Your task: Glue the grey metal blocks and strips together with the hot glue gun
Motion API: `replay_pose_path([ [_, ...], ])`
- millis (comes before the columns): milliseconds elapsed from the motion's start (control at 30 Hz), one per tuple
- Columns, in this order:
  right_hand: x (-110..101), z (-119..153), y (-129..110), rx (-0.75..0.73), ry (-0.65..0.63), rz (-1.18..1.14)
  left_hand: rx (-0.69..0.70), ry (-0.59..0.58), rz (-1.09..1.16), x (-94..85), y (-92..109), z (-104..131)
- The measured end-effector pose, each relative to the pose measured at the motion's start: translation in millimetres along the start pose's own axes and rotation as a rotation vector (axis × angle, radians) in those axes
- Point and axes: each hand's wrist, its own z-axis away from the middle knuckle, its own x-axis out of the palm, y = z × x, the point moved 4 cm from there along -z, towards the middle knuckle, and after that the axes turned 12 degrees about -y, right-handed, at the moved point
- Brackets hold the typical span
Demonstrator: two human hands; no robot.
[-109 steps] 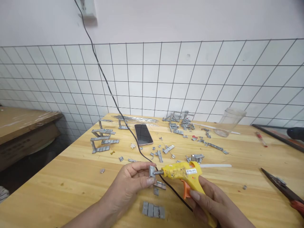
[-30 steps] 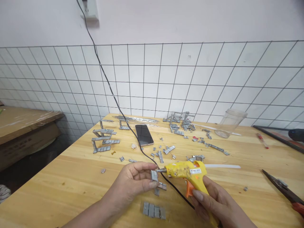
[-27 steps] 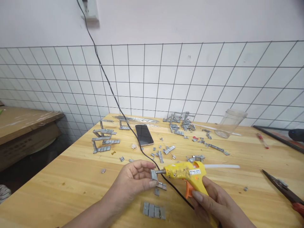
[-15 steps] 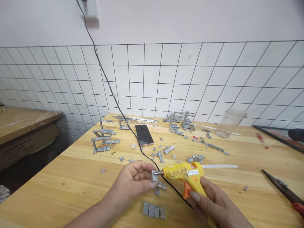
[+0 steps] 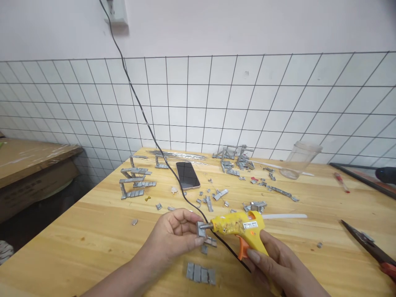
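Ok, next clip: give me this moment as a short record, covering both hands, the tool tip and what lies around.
Left hand: pinches a small grey piece
Right hand: holds a yellow glue gun by its handle
Tool tip: metal nozzle at the grey piece's face; contact not certain
Near edge: segmented grey strip flat on the wooden table
Beyond hands: phone, screen up
Right side: scissors, clear cup
Glue bead: too small to tell

Left hand [image 5: 177, 233], right hand [image 5: 276, 264], both curled
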Motion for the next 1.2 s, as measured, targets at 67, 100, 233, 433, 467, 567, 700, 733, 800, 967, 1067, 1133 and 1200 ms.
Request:
replay_pose_path([
  [67,-0.5,-0.2,1.3,0.023,0.003,-0.02,0.005,-0.004,-0.002,0.3,-0.1,0.1],
  [100,-0.5,-0.1,1.7,0.032,0.007,-0.032,0.009,-0.005,-0.005,0.6,-0.1,0.3],
  [233,-2.0,0.7,3.0,0.033,0.048,-0.038,0.005,0.006,-0.011,1.2,0.4,1.2],
  [433,-3.6,0.9,7.5,0.037,0.09,-0.038,0.009,-0.003,-0.005,0.7,1.1,-0.1],
  [467,-2.8,0.9,7.5,0.034,0.085,-0.048,0.01,-0.003,-0.005,0.5,1.1,-0.2],
  [567,-0.9,1.5,6.2,0.048,0.08,-0.081,0.012,-0.002,0.0,0.7,1.2,-0.4],
  [700,-0.5,1.1,1.5,0.044,-0.004,-0.071,0.014,0.002,-0.007,1.0,1.0,0.3],
  [733,-0.4,0.6,0.6,0.034,-0.04,-0.061,0.008,0.0,-0.009,0.9,0.2,0.5],
  [800,-0.8,-0.3,0.5,0.026,-0.079,-0.054,-0.007,-0.011,-0.012,0.7,-2.1,0.5],
  [967,-0.8,-0.9,4.1,0.061,-0.021,-0.094,-0.001,-0.029,0.002,2.4,-2.7,0.0],
  [1067,3.3,-0.1,1.2,0.041,-0.038,-0.09,-0.001,-0.028,0.015,6.0,1.6,0.8],
  [1133,5.1,0.6,-0.6,0.033,-0.055,-0.086,0.001,-0.031,0.024,8.1,4.4,1.3],
  [1200,5.1,1.0,-0.8,0.033,-0.054,-0.086,-0.005,-0.03,0.025,8.9,5.6,1.4],
])
